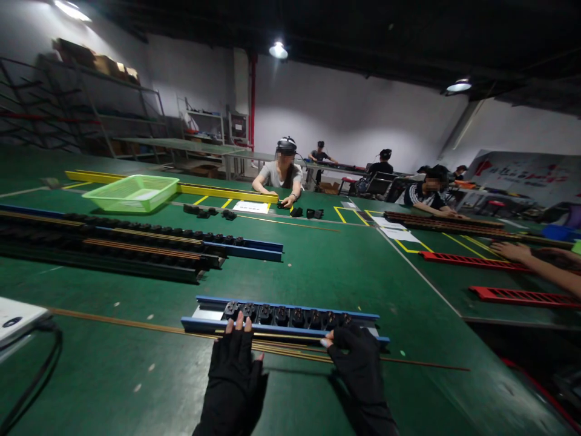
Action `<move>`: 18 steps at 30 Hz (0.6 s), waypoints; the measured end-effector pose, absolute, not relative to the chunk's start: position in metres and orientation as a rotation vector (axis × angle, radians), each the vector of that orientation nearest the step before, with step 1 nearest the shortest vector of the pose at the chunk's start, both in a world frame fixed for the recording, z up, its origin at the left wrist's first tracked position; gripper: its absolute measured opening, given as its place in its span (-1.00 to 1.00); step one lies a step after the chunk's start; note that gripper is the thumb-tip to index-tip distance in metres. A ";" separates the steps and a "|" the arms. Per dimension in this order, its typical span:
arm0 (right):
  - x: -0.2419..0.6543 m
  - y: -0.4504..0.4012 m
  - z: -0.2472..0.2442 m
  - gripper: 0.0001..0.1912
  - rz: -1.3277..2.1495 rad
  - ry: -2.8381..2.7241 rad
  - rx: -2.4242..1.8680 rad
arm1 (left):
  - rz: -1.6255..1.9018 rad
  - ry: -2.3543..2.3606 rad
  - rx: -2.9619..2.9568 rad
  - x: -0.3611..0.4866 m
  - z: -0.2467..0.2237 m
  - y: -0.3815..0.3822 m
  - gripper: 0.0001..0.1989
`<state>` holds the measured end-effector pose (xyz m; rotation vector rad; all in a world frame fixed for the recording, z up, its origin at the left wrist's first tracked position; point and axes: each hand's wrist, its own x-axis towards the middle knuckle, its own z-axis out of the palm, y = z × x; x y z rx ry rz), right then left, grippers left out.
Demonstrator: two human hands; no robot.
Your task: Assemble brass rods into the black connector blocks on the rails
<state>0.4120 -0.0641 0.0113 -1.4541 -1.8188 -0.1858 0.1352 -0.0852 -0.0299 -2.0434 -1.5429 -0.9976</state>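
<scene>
In front of me lies a blue channel rail (281,330) with a row of black socket-like modules (281,315) inside it. My left hand (232,366), in a black fingerless glove, lies flat with its fingers stretched out, the tips on the rail's near wall beside the modules. Thumb and forefinger of my right hand (356,354), gloved the same way, are closed on a thin brass strip (290,336) along the rail's near side. More long brass strips (136,323) rest on the green table under and beside my hands.
Filled rails (149,242) with brass strips on top lie at the left. Beyond them stand a light-green basket (136,192) and a long yellow rail (227,194). A white device (20,321) with a cable is at left. Red rails (521,295) and a co-worker's arms (535,260) are at right.
</scene>
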 end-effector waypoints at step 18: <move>0.409 -0.010 -0.038 -0.68 -0.568 -1.606 -1.411 | -0.952 -1.542 -2.095 0.141 -0.044 -0.032 -0.32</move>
